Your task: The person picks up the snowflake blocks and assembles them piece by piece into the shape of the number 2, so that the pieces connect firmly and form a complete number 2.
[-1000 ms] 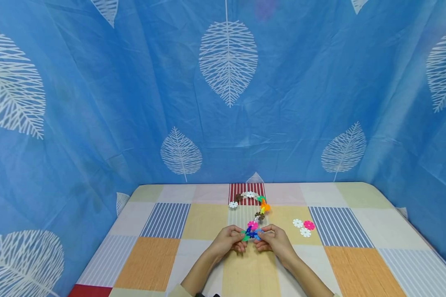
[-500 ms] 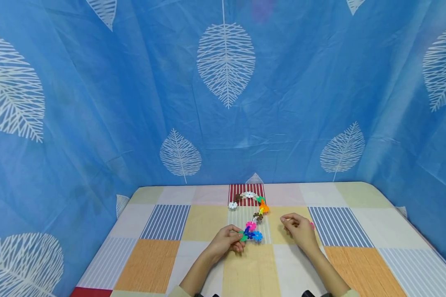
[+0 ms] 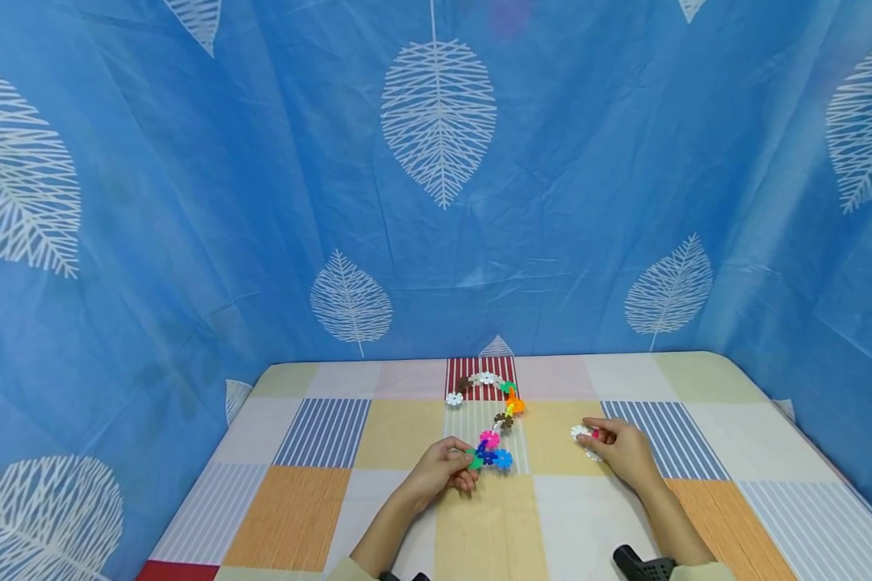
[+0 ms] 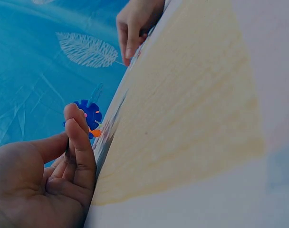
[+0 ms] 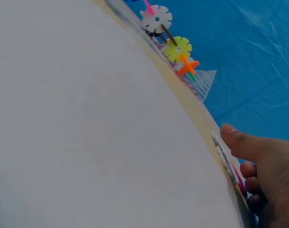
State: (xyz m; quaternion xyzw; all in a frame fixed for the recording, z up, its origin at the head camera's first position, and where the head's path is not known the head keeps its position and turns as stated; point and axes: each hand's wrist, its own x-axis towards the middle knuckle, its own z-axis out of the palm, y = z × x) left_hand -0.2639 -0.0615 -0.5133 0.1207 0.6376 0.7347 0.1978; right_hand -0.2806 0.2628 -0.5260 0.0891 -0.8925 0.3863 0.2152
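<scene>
My left hand point(image 3: 439, 470) pinches a green flower-shaped interlocking disc point(image 3: 474, 461) at the near end of a chain of such discs. Dark blue point(image 3: 487, 457), light blue point(image 3: 504, 460) and pink discs point(image 3: 489, 439) sit beside it. From there the chain curves back through brown, yellow, orange, green and white discs, with a white disc point(image 3: 454, 399) at its far end. Off to the right, my right hand point(image 3: 628, 453) has its fingertips right over loose discs: a white one point(image 3: 578, 432), another white one point(image 3: 593, 457), and a pink one point(image 3: 595, 434) partly hidden by the fingers.
A patchwork-patterned cloth point(image 3: 294, 516) covers the table. Blue curtain point(image 3: 552, 202) with white leaf prints stands behind it and on both sides. A black wrist device point(image 3: 641, 563) is strapped near the right sleeve.
My right hand has let go of the light blue disc and moved right to the loose discs. The left hand keeps its pinch on the green disc in about the same place.
</scene>
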